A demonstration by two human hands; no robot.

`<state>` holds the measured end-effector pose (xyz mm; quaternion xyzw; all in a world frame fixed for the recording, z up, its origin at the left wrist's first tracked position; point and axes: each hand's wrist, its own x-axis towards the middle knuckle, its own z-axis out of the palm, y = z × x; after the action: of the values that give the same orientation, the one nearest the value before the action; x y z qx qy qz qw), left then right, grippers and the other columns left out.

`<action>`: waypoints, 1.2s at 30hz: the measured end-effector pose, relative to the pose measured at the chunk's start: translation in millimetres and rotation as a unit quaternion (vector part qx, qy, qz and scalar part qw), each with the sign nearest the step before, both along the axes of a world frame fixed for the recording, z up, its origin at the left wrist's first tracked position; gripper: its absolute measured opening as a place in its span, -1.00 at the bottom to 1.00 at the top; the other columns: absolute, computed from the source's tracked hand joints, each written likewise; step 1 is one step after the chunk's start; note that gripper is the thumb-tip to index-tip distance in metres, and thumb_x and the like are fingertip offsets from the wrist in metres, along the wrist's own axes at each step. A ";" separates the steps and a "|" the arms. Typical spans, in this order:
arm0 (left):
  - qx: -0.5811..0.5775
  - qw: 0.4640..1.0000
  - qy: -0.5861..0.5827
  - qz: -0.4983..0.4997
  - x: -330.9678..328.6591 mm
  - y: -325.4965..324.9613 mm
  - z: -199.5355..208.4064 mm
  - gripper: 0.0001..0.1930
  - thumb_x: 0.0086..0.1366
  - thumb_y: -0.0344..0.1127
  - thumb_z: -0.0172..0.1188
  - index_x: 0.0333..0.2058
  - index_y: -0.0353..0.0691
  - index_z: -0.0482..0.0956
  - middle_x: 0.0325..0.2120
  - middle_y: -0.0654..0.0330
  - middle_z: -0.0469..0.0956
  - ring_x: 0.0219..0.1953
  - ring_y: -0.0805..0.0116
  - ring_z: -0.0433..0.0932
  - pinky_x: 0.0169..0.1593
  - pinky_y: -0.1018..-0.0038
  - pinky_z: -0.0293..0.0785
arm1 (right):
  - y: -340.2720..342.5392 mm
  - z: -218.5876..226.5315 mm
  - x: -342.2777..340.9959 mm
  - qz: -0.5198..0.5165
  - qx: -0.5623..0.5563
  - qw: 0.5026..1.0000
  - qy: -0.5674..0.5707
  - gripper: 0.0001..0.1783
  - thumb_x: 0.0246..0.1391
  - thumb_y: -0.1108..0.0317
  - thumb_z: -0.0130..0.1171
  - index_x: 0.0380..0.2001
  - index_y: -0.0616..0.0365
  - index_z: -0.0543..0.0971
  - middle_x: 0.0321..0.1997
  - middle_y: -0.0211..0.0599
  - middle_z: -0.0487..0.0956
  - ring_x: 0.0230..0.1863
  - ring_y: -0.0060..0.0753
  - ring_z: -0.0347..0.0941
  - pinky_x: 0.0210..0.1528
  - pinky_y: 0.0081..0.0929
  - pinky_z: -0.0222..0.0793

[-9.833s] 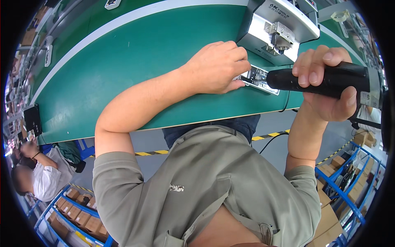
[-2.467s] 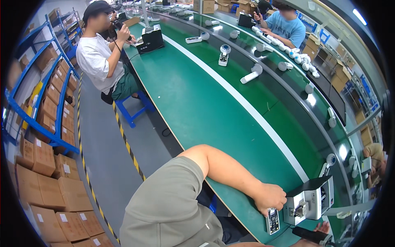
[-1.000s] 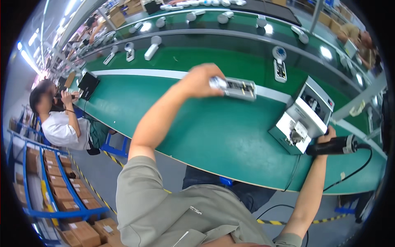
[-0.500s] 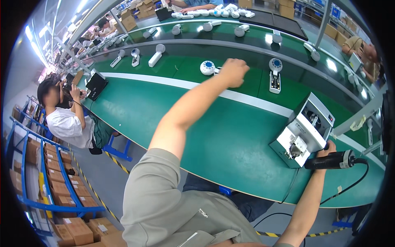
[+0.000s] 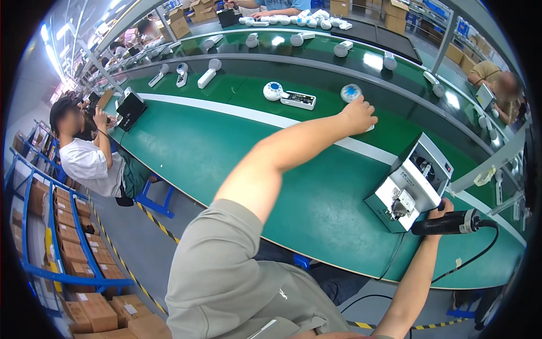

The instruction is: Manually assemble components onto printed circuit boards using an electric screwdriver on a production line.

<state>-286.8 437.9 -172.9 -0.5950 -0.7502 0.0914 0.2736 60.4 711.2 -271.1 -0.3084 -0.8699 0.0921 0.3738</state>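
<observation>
My left hand is stretched over the green belt, its fingers curled over the body of a white device with a round blue-patterned head. Most of that body is hidden under the hand; a white end shows past the fingers. To its left lies a similar white device, its long body open with dark parts inside. My right hand is closed at a black electric screwdriver, which lies across the wrist and hides part of the grip. Beside it stands a silver and white screw-feeder-like machine.
Several white devices lie along the belt, and more stand on the raised far line. A cable trails from the screwdriver. A metal post rises at right. Co-workers sit at left and across the line.
My left hand has moved right, from over one white device to the other. The first device now shows whole and lies farther left. My right hand keeps its place beside the machine.
</observation>
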 end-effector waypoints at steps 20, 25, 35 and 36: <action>0.058 0.956 -0.240 -0.159 180.8 -136.2 -3.4 -0.81 -0.04 -0.17 0.22 -0.39 0.01 0.53 -0.48 0.24 0.54 -0.36 0.20 0.48 -0.13 0.31 0.31 | -114.8 148.6 34.9 0.380 -0.321 0.820 0.283 -0.18 0.14 -0.14 -0.04 0.24 0.32 0.22 0.11 0.08 0.43 0.16 -0.09 0.35 0.23 -0.23 0.19; 0.089 0.937 -0.263 -0.211 181.4 -126.3 -12.5 -0.75 -0.08 -0.07 0.29 -0.42 0.00 0.57 -0.46 0.28 0.51 -0.33 0.23 0.45 -0.21 0.31 0.32 | -7.3 98.8 54.9 0.509 -0.425 0.652 0.367 -0.45 0.13 -0.01 0.14 -0.06 0.27 0.42 -0.22 0.00 0.53 -0.22 -0.09 0.48 -0.21 -0.13 0.41; 0.115 0.948 -0.255 -0.154 184.6 -128.6 -10.7 -0.71 -0.05 0.01 0.28 -0.40 0.00 0.59 -0.39 0.27 0.56 -0.23 0.20 0.47 -0.21 0.30 0.37 | -50.4 140.2 39.2 0.670 -0.642 0.370 -0.041 -0.37 0.13 -0.06 0.16 0.08 0.19 0.37 -0.16 -0.03 0.52 -0.21 -0.18 0.47 -0.16 -0.20 0.39; 0.116 0.947 -0.257 -0.153 185.4 -127.6 -12.4 -0.71 -0.05 0.01 0.28 -0.40 0.00 0.59 -0.39 0.27 0.56 -0.23 0.20 0.47 -0.21 0.30 0.37 | -57.5 140.6 37.1 0.669 -0.643 0.370 -0.042 -0.37 0.13 -0.06 0.16 0.08 0.19 0.37 -0.16 -0.03 0.52 -0.21 -0.18 0.47 -0.16 -0.20 0.39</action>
<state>-101.3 310.3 -185.3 -0.6699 -0.7004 -0.1953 0.1500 97.5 653.7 -130.6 0.2239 -0.4849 0.8304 -0.1585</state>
